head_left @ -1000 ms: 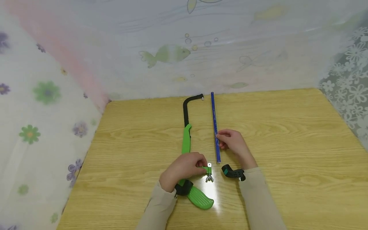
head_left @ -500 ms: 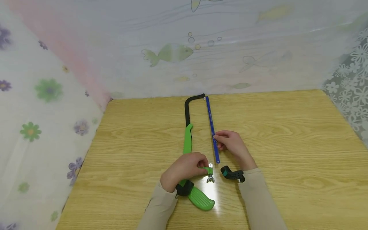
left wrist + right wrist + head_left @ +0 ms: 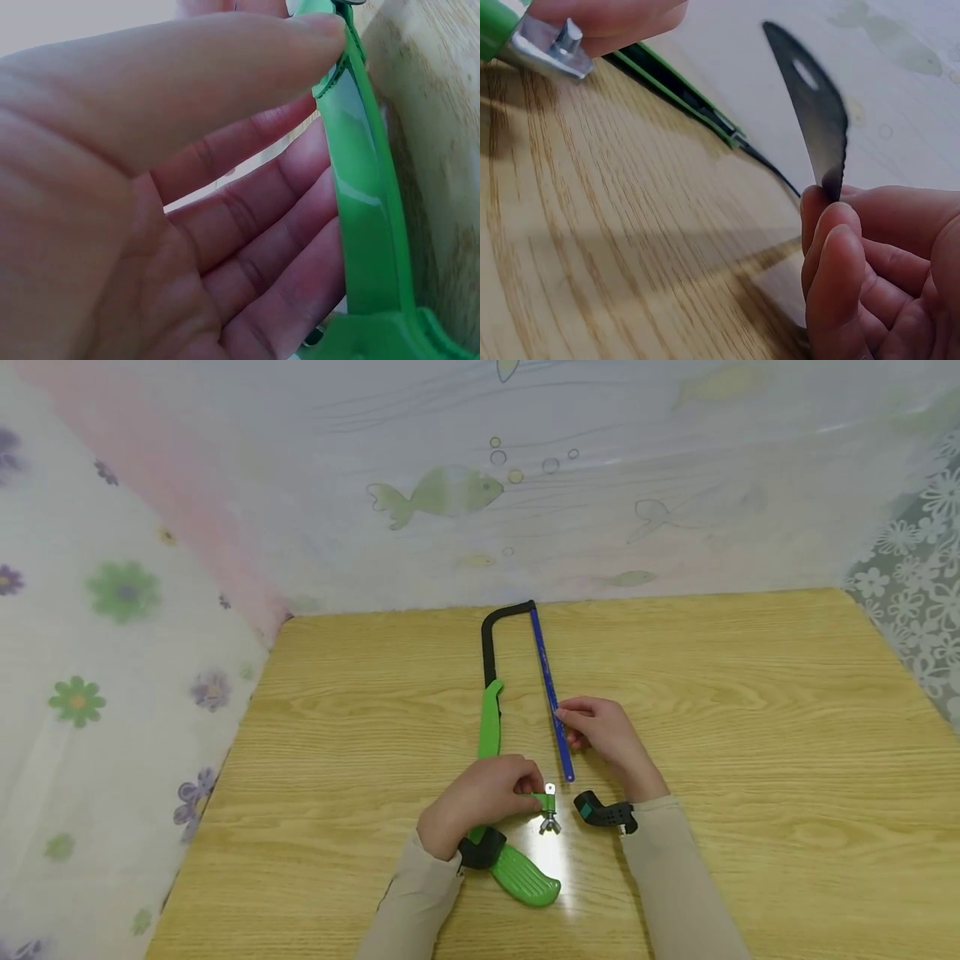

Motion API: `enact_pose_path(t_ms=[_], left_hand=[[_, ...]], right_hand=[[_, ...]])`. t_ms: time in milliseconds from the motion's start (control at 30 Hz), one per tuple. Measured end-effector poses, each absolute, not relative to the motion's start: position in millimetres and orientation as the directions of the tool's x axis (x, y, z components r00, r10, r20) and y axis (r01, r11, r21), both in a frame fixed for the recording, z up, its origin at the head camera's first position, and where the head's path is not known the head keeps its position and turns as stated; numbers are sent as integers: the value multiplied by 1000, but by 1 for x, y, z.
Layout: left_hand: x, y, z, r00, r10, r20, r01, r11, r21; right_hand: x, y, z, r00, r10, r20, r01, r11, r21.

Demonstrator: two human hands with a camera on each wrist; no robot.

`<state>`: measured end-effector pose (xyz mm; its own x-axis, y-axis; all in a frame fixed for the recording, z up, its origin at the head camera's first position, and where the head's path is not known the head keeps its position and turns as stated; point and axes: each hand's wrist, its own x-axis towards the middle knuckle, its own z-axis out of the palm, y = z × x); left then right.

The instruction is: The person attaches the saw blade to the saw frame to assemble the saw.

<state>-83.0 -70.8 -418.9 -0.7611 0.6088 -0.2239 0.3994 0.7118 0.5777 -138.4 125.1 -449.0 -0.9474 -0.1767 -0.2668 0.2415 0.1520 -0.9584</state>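
A hacksaw frame (image 3: 490,720) with a black front arm and green body lies on the table. My left hand (image 3: 483,793) grips its green part near the blade holder (image 3: 550,800), which carries a metal pin and a wing nut (image 3: 551,824). In the left wrist view, the thumb presses on the green frame (image 3: 364,202) while the fingers lie along it. My right hand (image 3: 609,735) pinches a blue hacksaw blade (image 3: 547,668) between thumb and fingers. The blade's far end meets the tip of the black arm; its near end, with a hole, stands apart from the pin.
The wooden table (image 3: 750,735) ends at a wall covering (image 3: 637,527) printed with fish, and a flowered covering (image 3: 127,693) hangs at the left. A black wrist camera (image 3: 604,812) sits on the right wrist, another (image 3: 482,849) on the left.
My right hand has moved the blade leftward, so its far end has gone from beside the black arm to its tip. The left hand keeps its grip on the frame.
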Motion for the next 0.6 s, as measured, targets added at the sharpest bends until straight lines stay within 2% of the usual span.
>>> enact_pose_path(t_ms=[333,600], left_hand=[[-82,-72,-422,-756,611,-233,385,704,596],[-82,-73,-418,-761,612,-215,387,695,606]], right_hand=[[-137,125,-453,-933,-181,-311,288,143,-947],[-137,127,-450,-935,-198,-294,268,148,-952]])
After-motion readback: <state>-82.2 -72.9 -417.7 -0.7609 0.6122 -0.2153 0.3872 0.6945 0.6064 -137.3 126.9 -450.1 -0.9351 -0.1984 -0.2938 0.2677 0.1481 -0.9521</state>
